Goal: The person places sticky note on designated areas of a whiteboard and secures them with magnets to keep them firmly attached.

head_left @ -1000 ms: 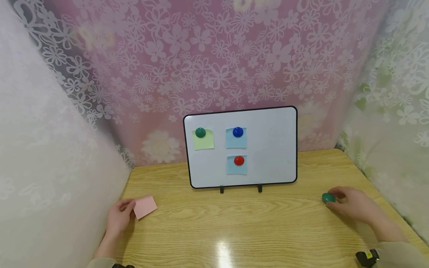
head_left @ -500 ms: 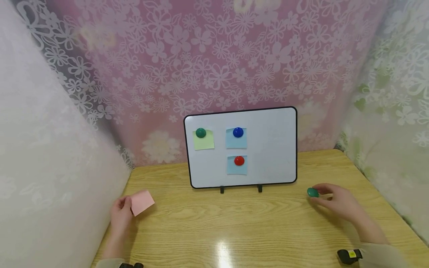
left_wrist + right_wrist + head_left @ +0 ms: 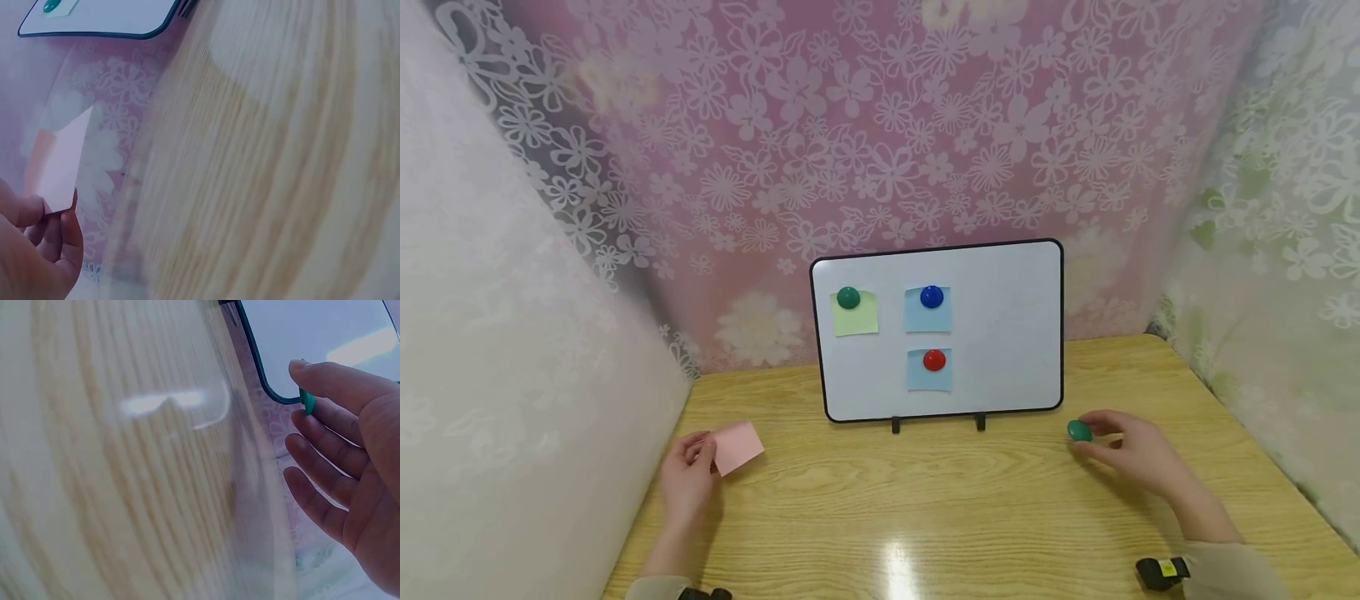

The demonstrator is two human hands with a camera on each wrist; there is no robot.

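My left hand (image 3: 688,473) pinches a pink sticky note (image 3: 737,447) by one edge, above the left part of the table. In the left wrist view the note (image 3: 61,165) sticks up between thumb and fingers. At the right, my right hand (image 3: 1131,450) holds a round green magnet (image 3: 1079,431) between thumb and fingertips. The right wrist view shows this magnet (image 3: 307,402) edge-on, the other fingers spread loosely. Between the hands stands a whiteboard (image 3: 1007,333). It bears a light green note (image 3: 857,318) under a green magnet (image 3: 848,297) and two blue notes.
A blue magnet (image 3: 932,297) pins the upper blue note (image 3: 927,318), and a red magnet (image 3: 934,360) the lower one (image 3: 928,382). The board stands on small black feet (image 3: 896,425) upon the wooden table (image 3: 880,492). Floral curtains (image 3: 880,150) surround the table's back and sides.
My right hand has moved left toward the whiteboard with the green magnet. My left hand has shifted slightly up and to the right, carrying the pink note. The board is unchanged.
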